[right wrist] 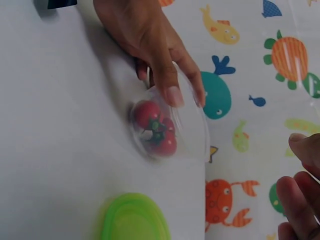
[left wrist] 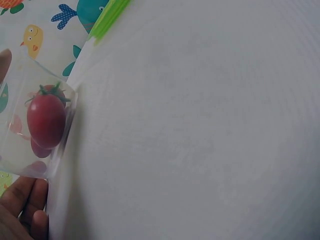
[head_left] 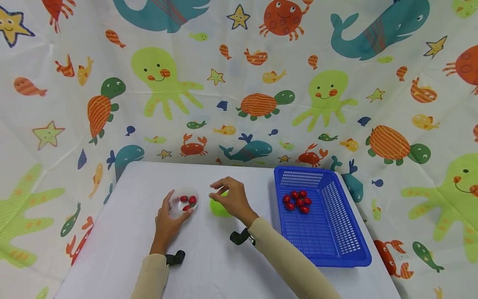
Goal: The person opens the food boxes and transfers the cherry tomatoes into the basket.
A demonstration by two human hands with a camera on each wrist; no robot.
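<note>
In the head view my left hand (head_left: pixel 168 224) grips a clear round container (head_left: pixel 174 204) with several small red tomatoes (head_left: pixel 192 199) in it. The left wrist view shows tomatoes (left wrist: pixel 46 120) with green stems through the container's clear wall (left wrist: pixel 15 150). My thumb and fingers span its rim in the right wrist view, where the container (right wrist: pixel 192 130) looks tilted. Above a bright green round container (head_left: pixel 218 209), my right hand (head_left: pixel 237 200) has its thumb and index finger apart, with nothing visible between them. Its lower part is hidden from the head view.
A blue slatted basket (head_left: pixel 317 262) stands at the right of the white table (head_left: pixel 123 232), with several red tomatoes (head_left: pixel 299 202) near its upper left. Behind the table hangs a cloth (head_left: pixel 239 62) printed with sea animals.
</note>
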